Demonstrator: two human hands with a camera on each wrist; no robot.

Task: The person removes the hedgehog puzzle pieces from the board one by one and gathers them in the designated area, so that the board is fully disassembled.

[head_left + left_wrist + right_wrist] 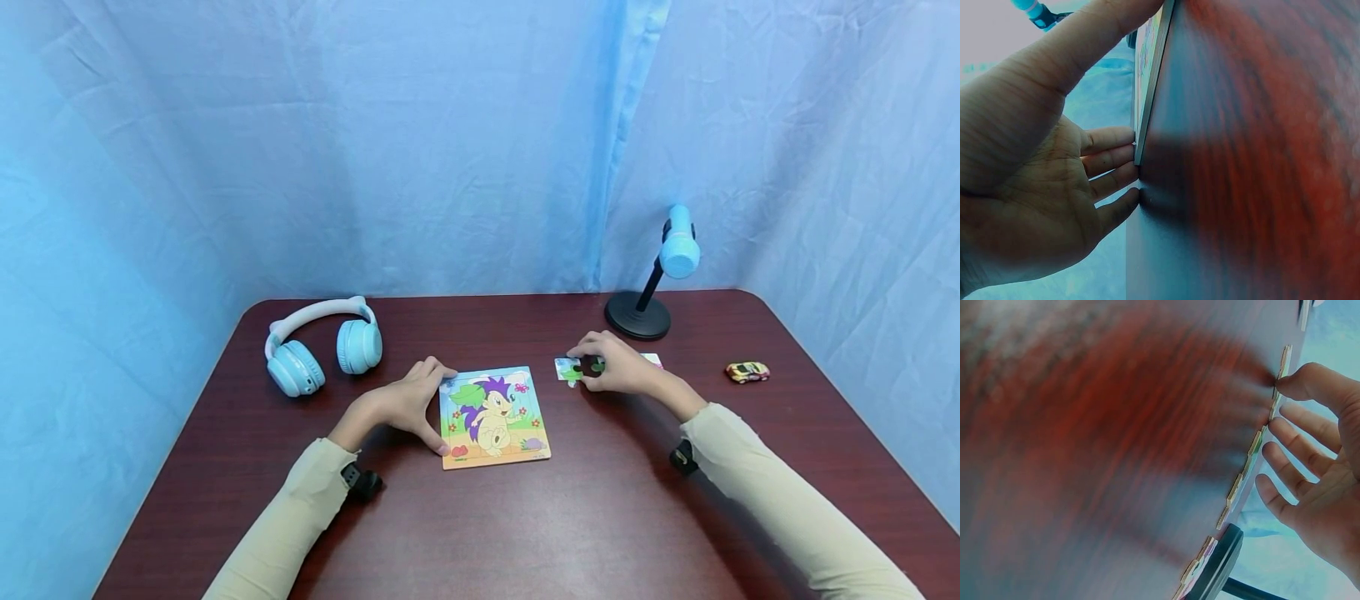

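Note:
A square picture puzzle [495,417] of a purple-spined hedgehog lies on the table. My left hand [408,404] spans its left side, fingertips at the upper corner and thumb at the lower corner. In the left wrist view the fingers [1107,162] reach out fairly straight along the thin edge of the board [1149,94]. Right of the puzzle, my right hand [611,364] pinches a small blue-and-green puzzle piece [566,368] between thumb and index finger. Under that hand, more flat pieces [1254,447] lie in a row in the right wrist view.
Light-blue headphones [322,346] lie at the left back. A blue microphone [679,254] on a black round stand [637,317] stands at the right back, with a toy car [747,372] farther right. Pale blue cloth [450,150] hangs around the dark wooden table [495,533].

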